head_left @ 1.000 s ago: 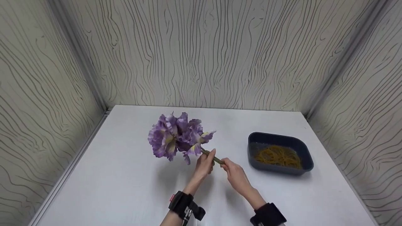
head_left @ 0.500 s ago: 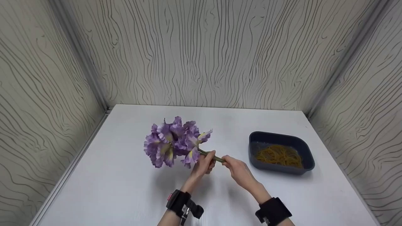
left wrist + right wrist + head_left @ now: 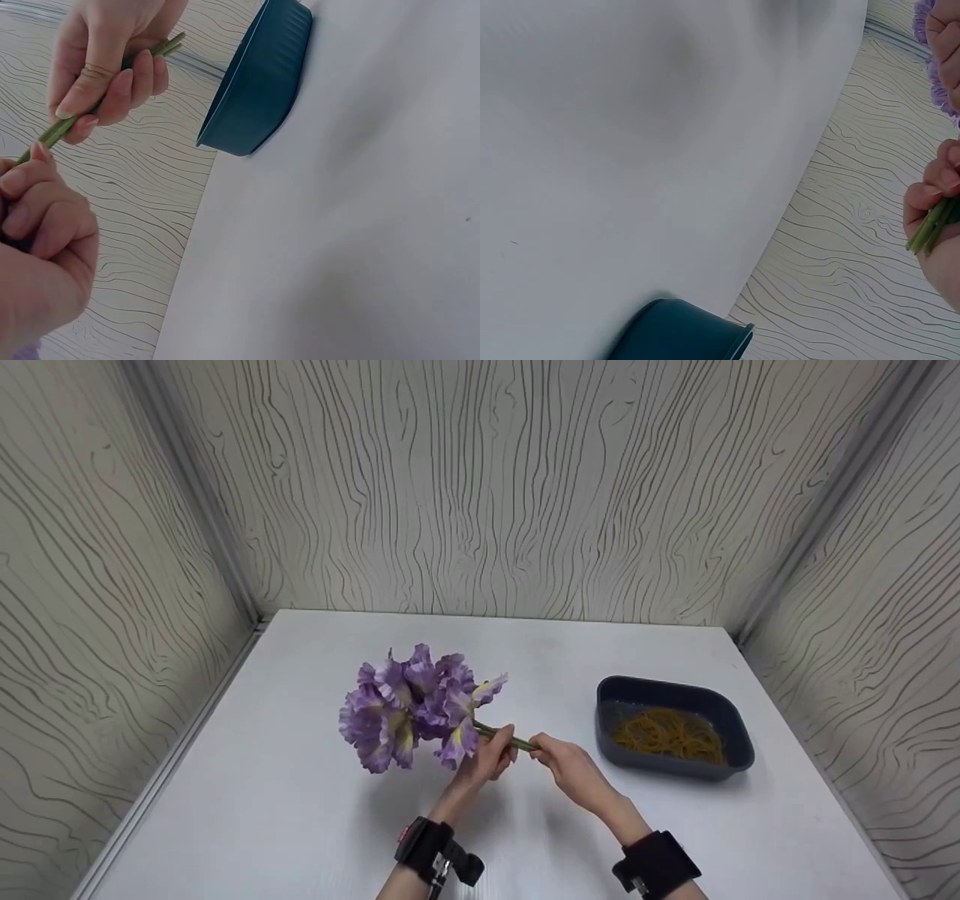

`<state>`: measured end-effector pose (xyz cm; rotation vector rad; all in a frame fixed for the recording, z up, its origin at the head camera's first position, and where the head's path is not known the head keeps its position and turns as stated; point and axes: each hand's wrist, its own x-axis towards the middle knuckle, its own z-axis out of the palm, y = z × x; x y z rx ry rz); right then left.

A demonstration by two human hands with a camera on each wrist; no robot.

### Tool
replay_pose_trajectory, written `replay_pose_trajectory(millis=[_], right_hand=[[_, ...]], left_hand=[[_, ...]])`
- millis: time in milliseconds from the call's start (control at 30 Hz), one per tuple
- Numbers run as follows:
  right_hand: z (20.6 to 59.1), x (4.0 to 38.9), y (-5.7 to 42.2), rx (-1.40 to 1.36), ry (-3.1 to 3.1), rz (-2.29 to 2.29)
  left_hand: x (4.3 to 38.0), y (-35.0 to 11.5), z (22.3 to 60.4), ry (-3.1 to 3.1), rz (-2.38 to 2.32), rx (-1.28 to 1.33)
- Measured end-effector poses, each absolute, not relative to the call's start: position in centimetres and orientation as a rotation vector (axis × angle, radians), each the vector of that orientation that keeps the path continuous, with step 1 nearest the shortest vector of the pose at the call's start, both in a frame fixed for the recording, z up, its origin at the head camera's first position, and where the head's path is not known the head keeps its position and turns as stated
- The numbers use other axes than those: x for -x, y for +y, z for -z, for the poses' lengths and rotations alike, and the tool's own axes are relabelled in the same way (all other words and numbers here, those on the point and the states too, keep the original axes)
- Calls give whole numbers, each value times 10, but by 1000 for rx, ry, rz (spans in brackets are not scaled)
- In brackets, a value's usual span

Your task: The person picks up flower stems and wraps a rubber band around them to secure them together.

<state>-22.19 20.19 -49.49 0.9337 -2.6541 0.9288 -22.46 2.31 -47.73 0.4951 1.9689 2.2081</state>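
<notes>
Pale walls (image 3: 465, 495) patterned with dark wavy wood-grain lines close off 3 sides around me, meeting in grey corner posts. Within them stretches the white table (image 3: 285, 825), with soft shadows under my arms and what I carry. The bunch of flowers (image 3: 409, 709), purple and ruffled with touches of yellow, is up off the table in front of me, its blooms to the left and its lower end slanting down to the right. The dark blue tub (image 3: 664, 763), rounded at its corners, sits on the table to my right, well apart from the blooms. My left hand (image 3: 487, 756) is curled round the stalks just below the flowers; my right hand (image 3: 568, 769) grips them farther down, near the left, fingers folded over them. A black cuff wraps each of my 2 wrists. The green stems (image 3: 56, 133) show bare in the short gap between my hands, and their cut ends poke out past my right fingers. Smallest are the thin yellow-brown loops (image 3: 670, 735), tangled together on the tub's floor.
</notes>
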Motion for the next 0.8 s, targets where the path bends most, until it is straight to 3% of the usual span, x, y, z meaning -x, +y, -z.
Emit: replay_pose_trajectory(millis=[500, 800], right_hand=[[487, 227, 201, -965, -2709, -1077], [479, 248, 238, -619, -2705, -1109]], left_hand=[[223, 23, 481, 1942, -2331, -417], [224, 17, 484, 1921, -2365, -382]])
